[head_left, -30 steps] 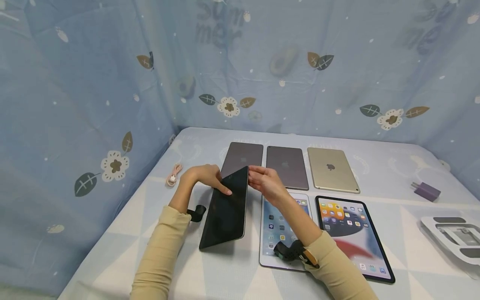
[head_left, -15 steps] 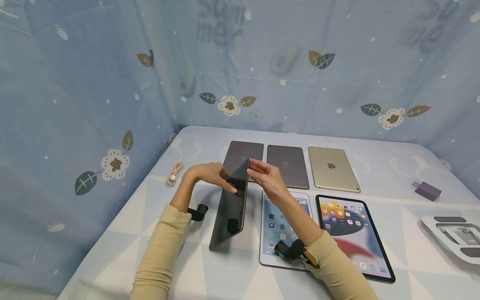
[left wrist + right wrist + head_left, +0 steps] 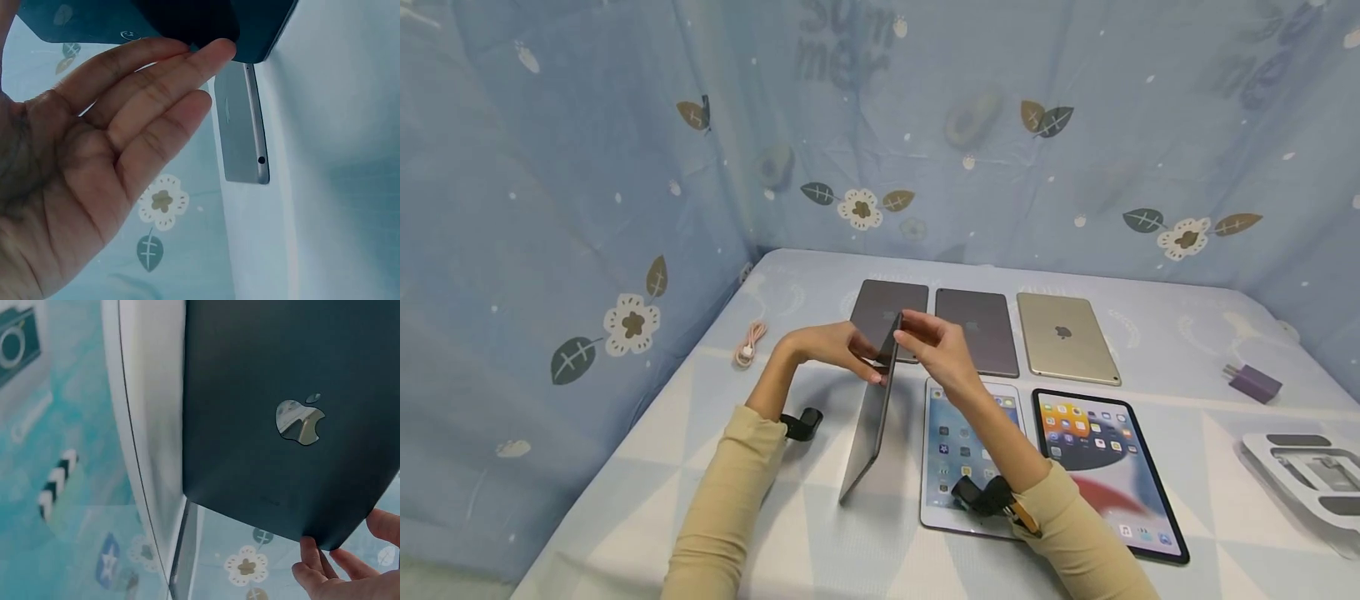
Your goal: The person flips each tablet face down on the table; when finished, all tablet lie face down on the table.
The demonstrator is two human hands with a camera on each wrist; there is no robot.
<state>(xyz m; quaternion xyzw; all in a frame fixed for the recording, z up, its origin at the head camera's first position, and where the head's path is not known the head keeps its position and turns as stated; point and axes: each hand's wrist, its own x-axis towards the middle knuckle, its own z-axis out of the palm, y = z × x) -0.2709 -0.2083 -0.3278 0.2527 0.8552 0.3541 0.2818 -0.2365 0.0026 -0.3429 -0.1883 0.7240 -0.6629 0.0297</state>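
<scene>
A dark tablet (image 3: 871, 429) stands steeply tilted over the tabletop, nearly edge-on in the head view. Its dark back with a shiny apple logo (image 3: 300, 422) faces the right wrist camera. My right hand (image 3: 946, 354) pinches its upper far corner between thumb and fingertips. On the screen side, my left hand (image 3: 833, 345) has its fingers extended, fingertips (image 3: 219, 53) right at the dark glass. Behind it lie two grey tablets, left (image 3: 880, 304) and right (image 3: 981, 333), face down. A white-framed tablet (image 3: 951, 454) with a lit screen lies under my right forearm.
A gold tablet (image 3: 1067, 337) lies face down at the back, and a black-framed lit tablet (image 3: 1105, 475) in front of it. Farther right are a purple charger plug (image 3: 1253, 383) and a white stand (image 3: 1303, 475). A coiled pink cable (image 3: 748, 344) lies left.
The tablet has turned from showing its black screen to nearly edge-on, its lower edge swinging right. My left fingers have shifted slightly right along with it; the right hand keeps hold of the corner.
</scene>
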